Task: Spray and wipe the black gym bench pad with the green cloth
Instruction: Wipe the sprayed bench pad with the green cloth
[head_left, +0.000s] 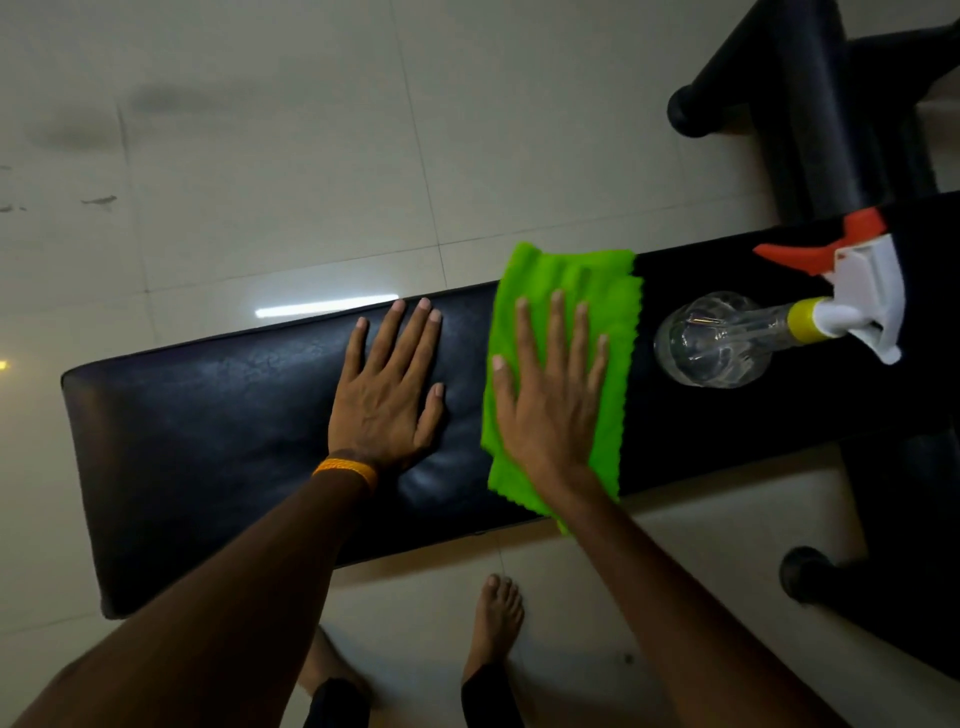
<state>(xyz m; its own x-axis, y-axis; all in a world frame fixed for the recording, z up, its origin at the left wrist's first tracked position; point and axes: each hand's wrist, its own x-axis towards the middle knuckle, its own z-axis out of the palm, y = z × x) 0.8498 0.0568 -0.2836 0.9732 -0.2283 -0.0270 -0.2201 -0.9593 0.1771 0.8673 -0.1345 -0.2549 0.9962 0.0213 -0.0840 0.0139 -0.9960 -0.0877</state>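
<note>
While the green cloth (563, 364) is pressed flat on the black gym bench pad (208, 441), roughly at the middle of its length, it is covered by the right hand (550, 400), whose fingers are spread wide and laid palm-down rather than closed around anything. The left hand (387, 389) is likewise laid open and flat on the bare pad just beside the cloth, apparently as a brace; nothing is gripped by either hand. The cloth is judged to be light, soft and limp (its scalloped edge hangs slightly over the near side of the pad), so it would best be driven by broad palm pressure, or taken up by pinching a bunched edge. The pad is seen to be smooth and faintly glossy, and is expected to be firm yet cushioned and somewhat slick where wetted. A clear spray bottle (727, 340) is laid on its side on the pad, to the right of the cloth; it appears nearly empty, hence light, and would be taken by its neck below the white and orange trigger head (857, 291).
</note>
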